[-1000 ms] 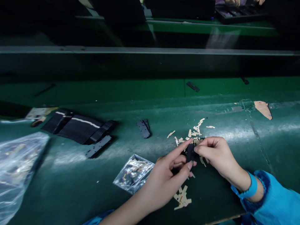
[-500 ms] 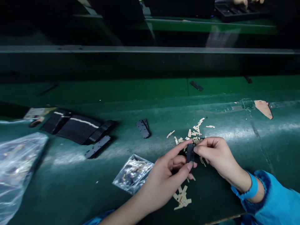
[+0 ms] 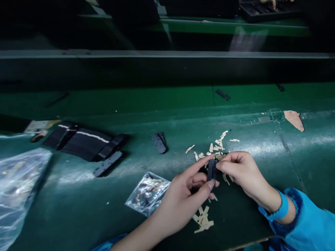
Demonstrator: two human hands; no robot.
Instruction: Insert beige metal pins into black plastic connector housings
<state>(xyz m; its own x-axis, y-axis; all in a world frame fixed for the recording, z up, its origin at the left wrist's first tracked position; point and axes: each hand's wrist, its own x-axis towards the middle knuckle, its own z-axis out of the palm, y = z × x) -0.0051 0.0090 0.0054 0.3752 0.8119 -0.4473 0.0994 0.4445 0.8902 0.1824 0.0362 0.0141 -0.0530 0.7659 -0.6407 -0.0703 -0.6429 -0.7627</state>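
Observation:
A small black plastic part (image 3: 211, 169) is gripped between the thumb and fingers of my left hand (image 3: 180, 200), its index finger stretched along the far end. Thumb and forefinger of my right hand (image 3: 242, 169) are pinched together at the part's upper right edge. Whatever lies between those right fingertips is hidden. Under and beyond my hands are scattered thin pale metal pieces (image 3: 219, 143). Closer to me lies a second small heap of these pale pieces (image 3: 203, 221). A clear bag (image 3: 148, 193) of small pieces rests beside my left forearm.
Stacked black parts (image 3: 86, 143) lie at the left, with one loose black plate (image 3: 108, 164) by them. Two black plates (image 3: 158, 143) overlap mid-table. A large clear bag (image 3: 23, 188) is at far left, a tan scrap (image 3: 294, 120) at right. Across the back runs a rail (image 3: 167, 54).
My hands keep almost the same pose around the black part. The view has shifted very slightly; nothing on the table has visibly moved.

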